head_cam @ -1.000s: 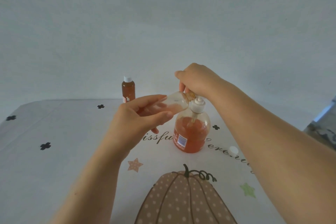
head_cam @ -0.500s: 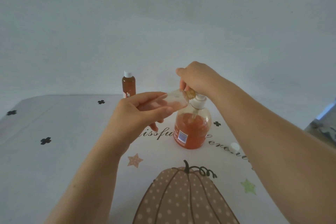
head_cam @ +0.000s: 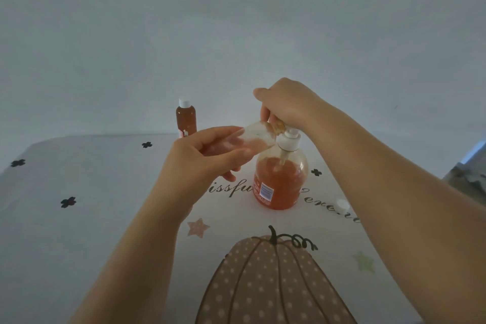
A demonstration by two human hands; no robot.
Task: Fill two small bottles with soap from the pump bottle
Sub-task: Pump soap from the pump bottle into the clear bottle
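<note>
Now, clear small bottle [head_cam: 259, 137] pinched in left hand [head_cam: 202, 163] between thumb and fingertips, held tilted, mouth set against spout at 3 o'clock. Right hand [head_cam: 286, 105] curled down over pump head, fingers closed on it. Pump bottle [head_cam: 280, 179] stood on tablecloth [head_cam: 105, 218], roughly half full of orange soap. Second small bottle [head_cam: 186, 118], capped and filled, seen at 10 o'clock, well apart. Loose white cap [head_cam: 342, 204] at 4 o'clock. Small bottle judged light, thin-walled, slippery once soaped; best gripped mid-body. Pump bottle judged heavier, stable.

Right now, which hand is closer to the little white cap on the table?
Right. The right hand is up on the pump, its arm passing above the cap; the left hand is farther left.
</note>
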